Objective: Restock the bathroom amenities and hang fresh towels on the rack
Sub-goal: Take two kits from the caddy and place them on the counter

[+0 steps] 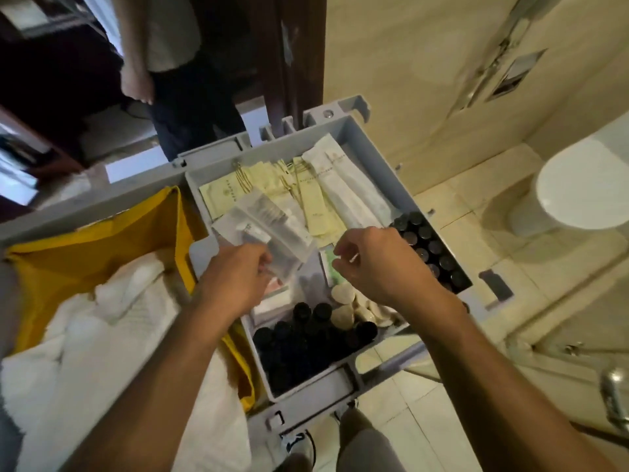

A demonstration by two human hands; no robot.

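A grey cart tray (381,158) holds cream sachets (238,190), long white wrapped packets (347,189), dark bottle caps (429,247), more dark bottles (299,342) and pale round soaps (354,308). My left hand (238,277) grips a few clear plastic amenity packets (269,226) above the tray's left side. My right hand (371,264) hovers over the tray's middle with fingers curled; something small and pale shows at its fingertips, too blurred to name. White towels (112,321) lie in a yellow bag (85,240) left of the tray.
A person (177,63) stands behind the cart in a dark doorway. A white toilet (585,189) stands at the right on beige tiles. A chrome fixture (612,386) sits at the lower right. My shoe (299,441) shows under the cart.
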